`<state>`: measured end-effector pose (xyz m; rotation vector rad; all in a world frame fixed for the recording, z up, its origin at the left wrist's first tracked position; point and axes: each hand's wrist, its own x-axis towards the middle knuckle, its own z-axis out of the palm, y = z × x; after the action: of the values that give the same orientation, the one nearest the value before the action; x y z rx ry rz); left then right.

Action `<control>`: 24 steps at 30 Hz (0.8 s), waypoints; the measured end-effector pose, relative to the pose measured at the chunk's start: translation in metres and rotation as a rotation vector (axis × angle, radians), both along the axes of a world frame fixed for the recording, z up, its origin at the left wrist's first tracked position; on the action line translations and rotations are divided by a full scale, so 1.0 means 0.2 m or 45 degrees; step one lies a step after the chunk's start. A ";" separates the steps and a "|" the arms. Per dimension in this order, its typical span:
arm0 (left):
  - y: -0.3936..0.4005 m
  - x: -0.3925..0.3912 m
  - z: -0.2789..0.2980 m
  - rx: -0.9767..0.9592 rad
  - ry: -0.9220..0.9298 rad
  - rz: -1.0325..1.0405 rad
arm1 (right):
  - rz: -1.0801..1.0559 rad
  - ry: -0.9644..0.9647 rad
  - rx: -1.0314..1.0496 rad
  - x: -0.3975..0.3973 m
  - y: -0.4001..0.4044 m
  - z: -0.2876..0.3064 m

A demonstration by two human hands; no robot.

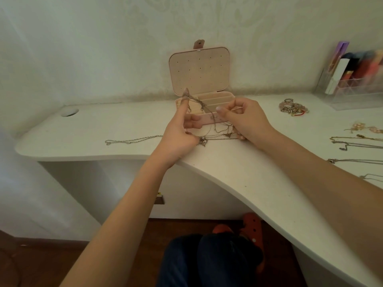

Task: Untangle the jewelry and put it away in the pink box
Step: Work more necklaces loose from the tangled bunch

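A person in dark trousers (207, 259) and orange clogs (253, 230) sits at a curved white desk (248, 177), both bare forearms reaching over its front edge. Between the hands hangs a tangle of thin chains (215, 125) — several strands knotted together, with small pendants bunched at the lower end near the desk surface. The left hand (178, 135) has its index finger pointing up with a loop of chain hooked over the tip, while the other fingers curl in and pinch the strands lower down beside the pendants. The right hand (244, 119) is closed around the other side of the tangle, thumb and forefinger pinching a strand and the lower fingers curled on the chains near the desk. To the left of the hands a single chain (132, 139) lies stretched out on the desk. To the right, well apart, lie more chains (352, 141), some pale pink pieces (364, 128) and a heap of beaded bracelets (293, 107). Just behind the hands stands the pink box (200, 71) — lid upright against the wall, its compartments showing. At far right a clear organizer (352, 88) holds slim boxes.
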<state>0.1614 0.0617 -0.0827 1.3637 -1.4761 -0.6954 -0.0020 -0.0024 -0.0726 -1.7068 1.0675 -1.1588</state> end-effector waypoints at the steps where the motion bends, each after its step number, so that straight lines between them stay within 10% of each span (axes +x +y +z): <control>1: 0.00 0.00 0.00 -0.005 0.095 -0.024 | -0.026 0.032 -0.048 0.00 0.00 0.00; 11: 0.01 0.03 0.04 -0.156 0.972 0.032 | -0.049 0.213 -0.246 0.04 0.01 -0.03; 24: 0.01 0.01 0.04 -0.088 0.886 0.293 | 0.100 -0.604 0.325 0.02 0.03 0.04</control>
<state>0.1641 0.0627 -0.0743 1.0588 -0.7703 -0.8476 0.0015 0.0044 -0.0641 -1.1854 0.8035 -1.2364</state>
